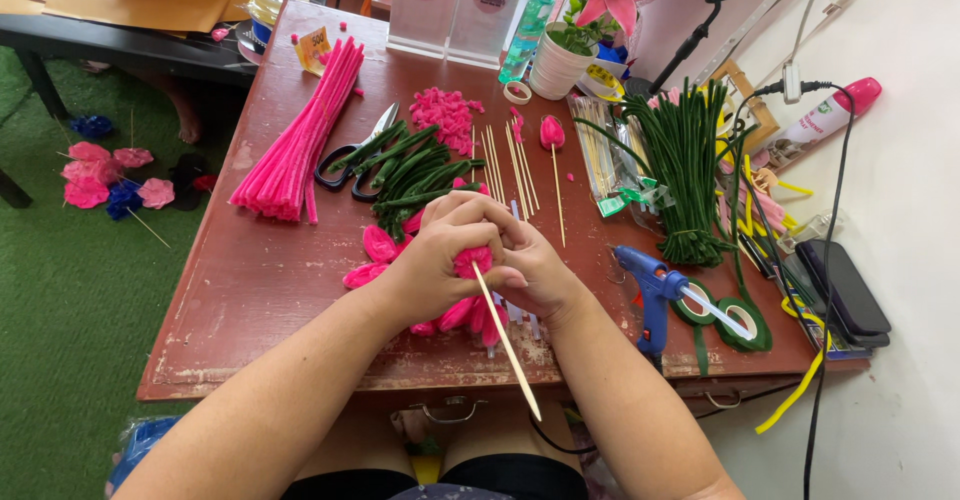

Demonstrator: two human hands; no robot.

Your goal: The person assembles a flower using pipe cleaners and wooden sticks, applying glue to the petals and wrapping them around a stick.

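My left hand [437, 258] and my right hand [527, 265] are closed together over a pink pipe-cleaner flower bud [474, 260] on a thin wooden stick [508, 345] that slants down toward me. Both hands grip the bud above the front middle of a worn red table [250, 290]. Loose pink petals [378, 247] lie under and left of my hands. Short green pipe-cleaner pieces [410, 175] sit just beyond my fingers.
A bundle of pink pipe cleaners [298, 140] and black-handled scissors [352, 155] lie at left. A blue glue gun [652, 295], green tape rolls [742, 318], a green pipe-cleaner bundle [685, 165], bare skewers [515, 165], a finished bud on a stick [552, 135] and a phone [845, 290] lie at right.
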